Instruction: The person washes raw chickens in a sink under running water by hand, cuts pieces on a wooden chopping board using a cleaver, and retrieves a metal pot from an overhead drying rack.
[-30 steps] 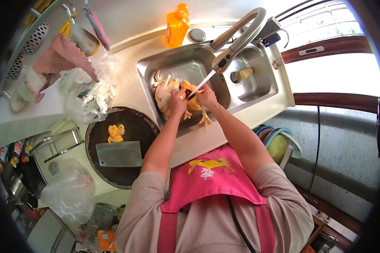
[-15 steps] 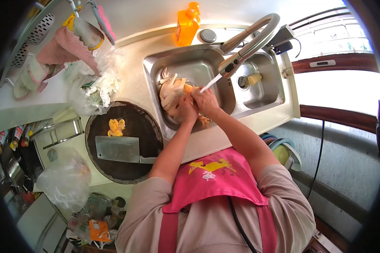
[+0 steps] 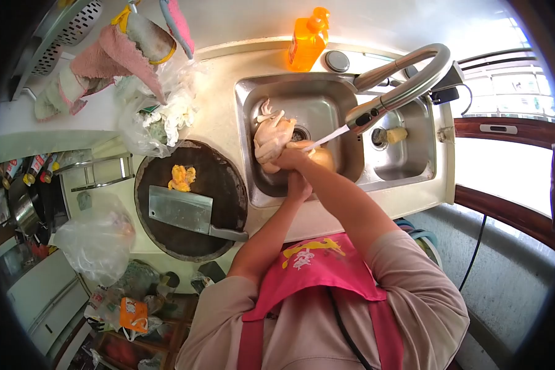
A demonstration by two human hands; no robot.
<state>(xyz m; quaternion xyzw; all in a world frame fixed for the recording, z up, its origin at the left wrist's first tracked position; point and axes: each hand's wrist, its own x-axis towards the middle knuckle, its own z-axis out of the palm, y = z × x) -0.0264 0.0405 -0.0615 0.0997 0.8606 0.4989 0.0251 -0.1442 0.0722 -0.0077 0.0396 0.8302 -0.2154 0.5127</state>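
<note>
A raw, pale chicken (image 3: 270, 140) lies in the large basin of the steel sink (image 3: 246, 92), its feet toward the far left corner. A rounder, yellowish part of it (image 3: 324, 159) shows to the right of my hands. My right hand (image 3: 295, 156) reaches across and is closed on the chicken's middle. Just below it, my left hand (image 3: 299, 186) is closed at the chicken's near side, its fingers partly hidden. From the curved faucet (image 3: 376, 110), a water stream (image 3: 327, 138) runs down beside my right hand onto the chicken.
On the left, a round dark chopping board (image 3: 185, 240) carries a cleaver (image 3: 180, 208) and yellow fat pieces (image 3: 182, 177). An orange soap bottle (image 3: 308, 43) stands behind the sink. A yellow sponge (image 3: 396, 134) sits in the small basin. Plastic bags (image 3: 157, 126) lie left.
My hands have shifted on the chicken, the right now lying above the left. The chicken has been turned, and its yellowish part shows on the right. The whole view has shifted slightly.
</note>
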